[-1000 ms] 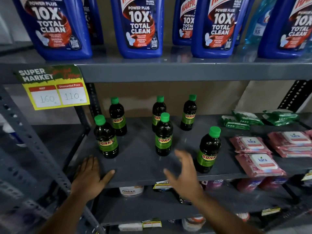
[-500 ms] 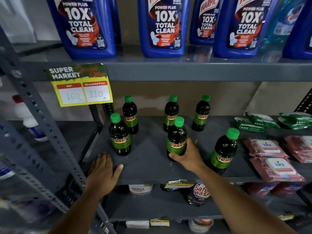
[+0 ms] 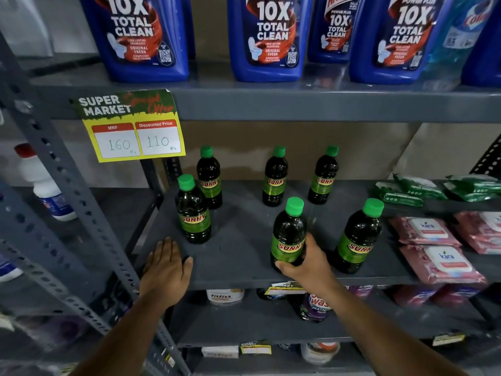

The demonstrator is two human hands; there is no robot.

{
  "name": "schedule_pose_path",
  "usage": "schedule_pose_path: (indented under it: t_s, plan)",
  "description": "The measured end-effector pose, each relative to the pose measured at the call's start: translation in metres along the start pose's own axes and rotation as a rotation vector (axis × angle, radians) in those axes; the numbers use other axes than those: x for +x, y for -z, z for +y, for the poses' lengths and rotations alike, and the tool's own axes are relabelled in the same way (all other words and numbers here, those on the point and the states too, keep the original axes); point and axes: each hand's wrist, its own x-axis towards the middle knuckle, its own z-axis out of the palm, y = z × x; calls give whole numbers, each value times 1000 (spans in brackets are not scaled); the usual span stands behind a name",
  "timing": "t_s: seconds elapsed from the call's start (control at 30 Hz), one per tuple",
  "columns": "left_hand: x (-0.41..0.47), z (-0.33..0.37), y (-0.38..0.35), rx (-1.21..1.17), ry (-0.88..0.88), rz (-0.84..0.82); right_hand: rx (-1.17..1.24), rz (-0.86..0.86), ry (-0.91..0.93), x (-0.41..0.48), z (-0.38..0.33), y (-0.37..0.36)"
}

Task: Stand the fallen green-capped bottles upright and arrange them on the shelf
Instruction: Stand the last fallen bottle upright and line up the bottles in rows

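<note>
Several dark green-capped "Sunny" bottles stand upright on the grey middle shelf (image 3: pixel 238 256). My right hand (image 3: pixel 309 263) grips the lower body of the front middle bottle (image 3: pixel 288 232), near the shelf's front edge. To its right stands another front bottle (image 3: pixel 357 237), and a front left bottle (image 3: pixel 193 211) stands close in front of a back left bottle (image 3: pixel 209 176). Two more bottles (image 3: pixel 275 177) (image 3: pixel 324 176) stand at the back. My left hand (image 3: pixel 165 267) lies flat, fingers spread, on the shelf's front left corner, holding nothing.
Pink wipe packs (image 3: pixel 439 263) and green packs (image 3: pixel 404 191) fill the shelf's right side. Large blue cleaner bottles (image 3: pixel 271 36) stand on the shelf above, with a yellow price tag (image 3: pixel 132 131) hanging from it. A slotted grey upright (image 3: pixel 67 191) runs at left. Lower shelves hold assorted products.
My right hand reached in and closed on the front middle bottle, which has slid toward the shelf's front edge. The view shifted left and closer. My left hand stayed on the shelf corner.
</note>
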Motion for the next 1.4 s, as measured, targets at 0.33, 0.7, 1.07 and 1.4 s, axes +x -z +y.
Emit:
schedule_pose_path:
  t_s: [0.33,0.7,1.07,1.4]
  plan:
    - [3,1,8,-22,2,-44,-162,374,274,-37,-1,-12]
    - [8,-2,8,-22,24,-91,-163,-182,308,3,-68,-103]
    - [5,3,11,-53,20,-48,-51,-349,98,93,-119,-149]
    - [12,-3,15,-173,21,-59,-33,-362,113,65,-108,-142]
